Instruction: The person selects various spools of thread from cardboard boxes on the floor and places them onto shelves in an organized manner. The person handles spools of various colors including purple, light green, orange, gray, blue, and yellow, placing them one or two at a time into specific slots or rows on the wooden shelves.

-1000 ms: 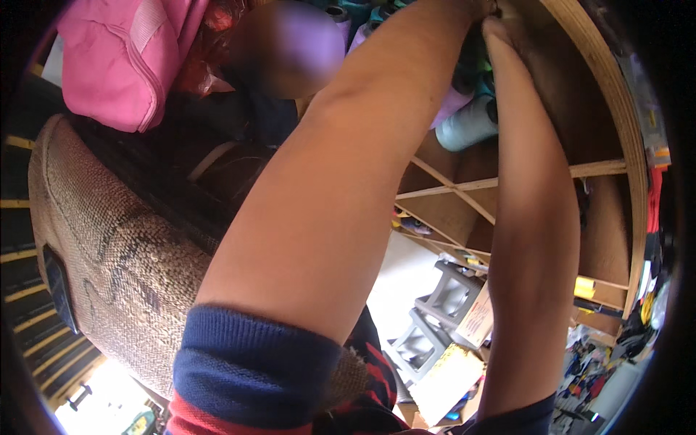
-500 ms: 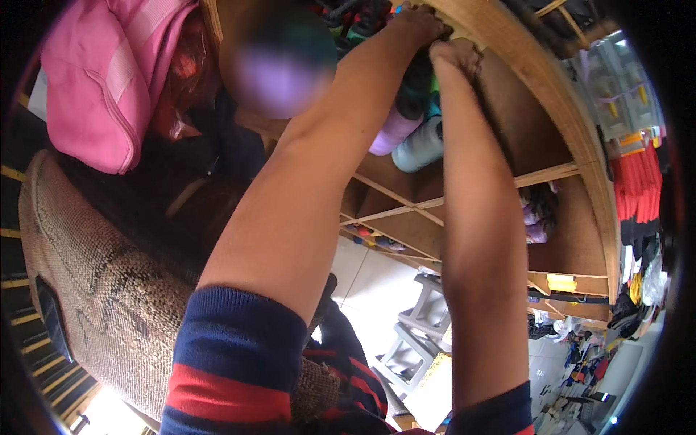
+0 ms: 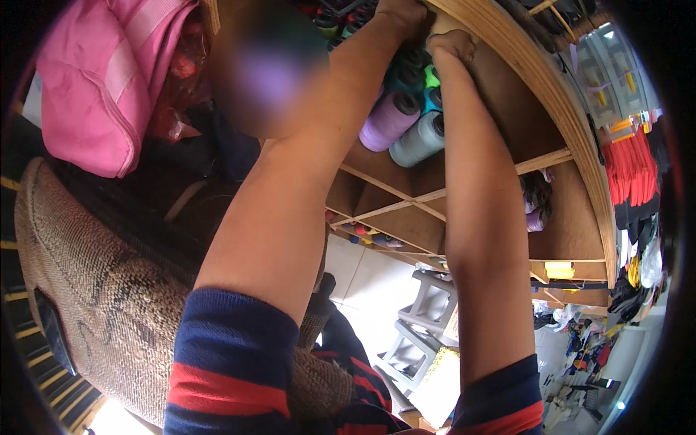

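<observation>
Lilac cone (image 3: 390,122) and grey cone (image 3: 419,140) sit adjacent in wooden shelving (image 3: 542,160), left hand (image 3: 404,13) and right hand (image 3: 454,46) slightly apart beyond them, can't tell either grip.

Strong light washes out the floor tiles (image 3: 353,272) below you, with white glare at the lower left edge. Between the chair (image 3: 109,290) and the pink bag (image 3: 94,94), you get near-black shadow. Your right forearm (image 3: 489,250) is shaded partway along. A round patch left of top centre is heavily blurred; the shelf edge (image 3: 589,170) bows, and black rings your view.
</observation>
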